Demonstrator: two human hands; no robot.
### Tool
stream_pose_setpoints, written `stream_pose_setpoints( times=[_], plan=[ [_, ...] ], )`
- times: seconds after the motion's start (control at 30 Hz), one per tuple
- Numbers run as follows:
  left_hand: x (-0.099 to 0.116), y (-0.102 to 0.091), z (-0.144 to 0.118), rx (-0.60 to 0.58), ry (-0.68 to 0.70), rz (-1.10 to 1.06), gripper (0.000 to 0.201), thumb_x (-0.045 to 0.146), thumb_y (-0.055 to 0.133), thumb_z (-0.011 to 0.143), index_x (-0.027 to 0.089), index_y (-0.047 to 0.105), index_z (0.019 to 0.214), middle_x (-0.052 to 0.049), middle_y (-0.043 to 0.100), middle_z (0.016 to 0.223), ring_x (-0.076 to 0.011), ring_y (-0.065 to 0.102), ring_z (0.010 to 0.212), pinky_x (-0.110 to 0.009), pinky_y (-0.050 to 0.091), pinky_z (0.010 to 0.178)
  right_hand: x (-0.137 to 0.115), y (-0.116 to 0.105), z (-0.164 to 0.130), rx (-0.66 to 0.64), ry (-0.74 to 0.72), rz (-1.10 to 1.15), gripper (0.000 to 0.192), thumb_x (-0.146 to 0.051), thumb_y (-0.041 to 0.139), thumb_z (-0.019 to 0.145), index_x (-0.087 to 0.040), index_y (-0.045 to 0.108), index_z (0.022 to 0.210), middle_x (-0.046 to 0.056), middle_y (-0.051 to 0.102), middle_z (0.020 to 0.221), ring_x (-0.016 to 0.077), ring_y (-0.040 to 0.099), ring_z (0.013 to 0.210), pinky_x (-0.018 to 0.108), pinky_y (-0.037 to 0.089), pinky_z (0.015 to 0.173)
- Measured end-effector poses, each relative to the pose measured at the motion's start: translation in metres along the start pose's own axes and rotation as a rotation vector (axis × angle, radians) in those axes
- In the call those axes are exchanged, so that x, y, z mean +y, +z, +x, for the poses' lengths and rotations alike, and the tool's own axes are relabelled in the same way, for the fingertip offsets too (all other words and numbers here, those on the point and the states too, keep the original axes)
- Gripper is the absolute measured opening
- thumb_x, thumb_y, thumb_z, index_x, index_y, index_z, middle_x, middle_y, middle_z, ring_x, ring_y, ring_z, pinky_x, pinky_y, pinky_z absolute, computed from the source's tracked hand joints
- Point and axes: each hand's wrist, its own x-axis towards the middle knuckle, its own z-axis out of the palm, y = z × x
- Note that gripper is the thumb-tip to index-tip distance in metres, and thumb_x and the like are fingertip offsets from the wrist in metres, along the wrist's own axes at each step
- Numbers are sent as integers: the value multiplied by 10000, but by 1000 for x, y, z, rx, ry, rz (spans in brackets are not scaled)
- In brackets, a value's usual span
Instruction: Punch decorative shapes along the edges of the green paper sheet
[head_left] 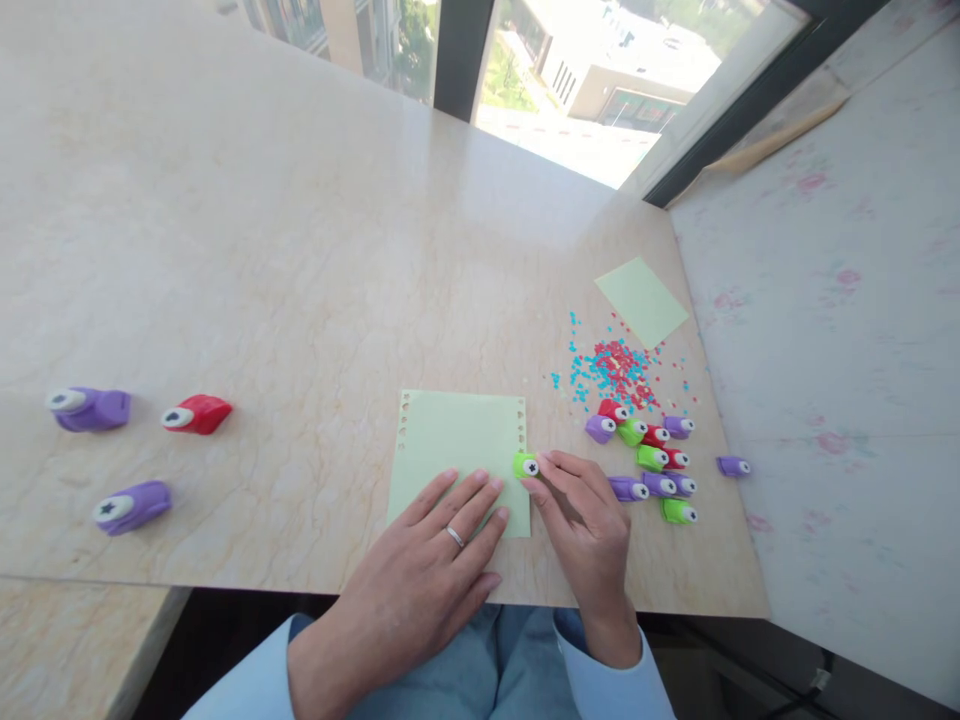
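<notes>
Left hand lies flat, fingers spread, pressing the near part of a pale green paper sheet on the marble table. Right hand pinches a small green punch between thumb and fingertips, closed on it. The punch sits at the sheet's right edge, about halfway down it, touching the paper. Punched holes run down the sheet's left edge and its upper right edge.

Just right of the sheet, beyond the right hand, a cluster of small punches in purple, green and red lies close together; one lone purple punch sits farther right of the sheet, apart from the cluster. Behind the cluster, up and right of the sheet, a scatter of blue and red confetti. Past that, a second green sheet, well apart from the first.

Far left of the sheet: a red punch, a purple punch beyond it, another purple punch nearer the table's front edge. Window behind the table.
</notes>
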Motion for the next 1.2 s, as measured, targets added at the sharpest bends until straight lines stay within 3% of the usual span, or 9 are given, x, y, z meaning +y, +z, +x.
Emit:
stream_pose_setpoints(
  times=[1.2],
  plan=[
    [0,0,0,-11,5,-4,425,374,497,995,149,555,1352,-153,516,1482,-300,446,1405,-515,350,1178,5,4,-3,27,-3,17,155,-206,686,899,-228,741,1042,93,735,993,224,695,933,399,601,837]
  ],
)
